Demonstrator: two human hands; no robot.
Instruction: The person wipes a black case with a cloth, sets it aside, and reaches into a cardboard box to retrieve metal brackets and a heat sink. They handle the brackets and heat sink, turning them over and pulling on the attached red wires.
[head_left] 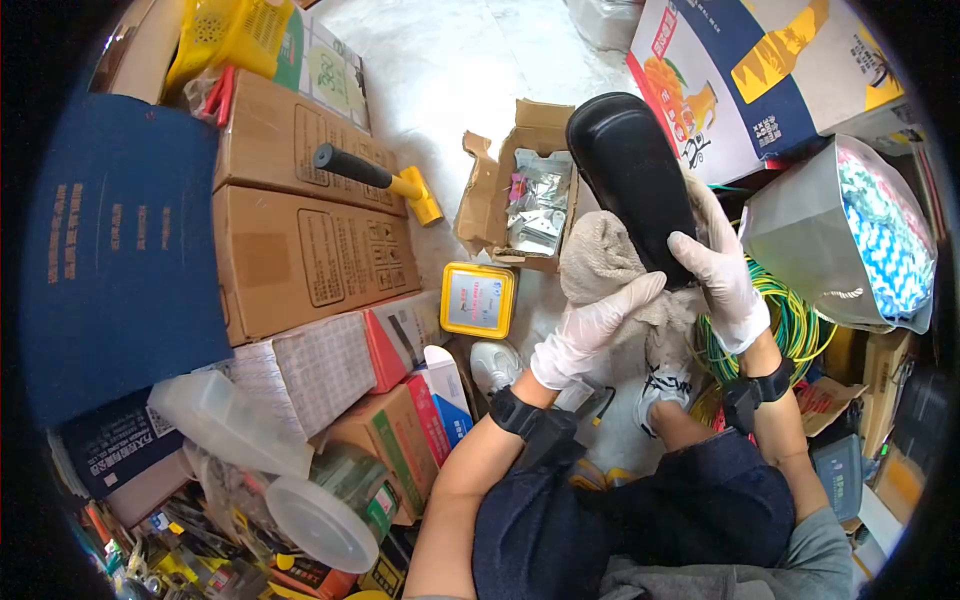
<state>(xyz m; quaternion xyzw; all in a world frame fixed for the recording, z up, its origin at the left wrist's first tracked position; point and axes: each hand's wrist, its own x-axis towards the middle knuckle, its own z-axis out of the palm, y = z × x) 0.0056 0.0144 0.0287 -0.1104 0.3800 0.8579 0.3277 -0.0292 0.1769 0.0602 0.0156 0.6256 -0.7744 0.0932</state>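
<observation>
Fingers point(648, 288) of the left hand point(590, 332), in a thin white glove, are drawn together, pressing a beige terry cloth point(600, 256) near the lower end of a long, rounded, glossy black object point(630, 165). Right hand point(727, 285), gloved likewise: fingers closed round the right edge of the black object, thumb over its lower end. The object is held off the floor point(440, 70), tilted, its far end up and to the left; cloth lies against its left side and hangs below.

Dark bands with box-like units on both wrists. Beyond the left hand, an open brown cardboard box point(483, 208) with metal parts and clear plastic packets inside. Nearer the person, a yellow-rimmed square tin point(479, 300). Left of the open box, a yellow-headed hammer with a black grip point(355, 167), beside stacked brown cartons point(300, 250). Right of the right hand, a coil of green and yellow wire point(800, 325), below a grey bag point(800, 225) with patterned blue and white contents. Light-coloured shoes point(494, 366) show below the hands.
</observation>
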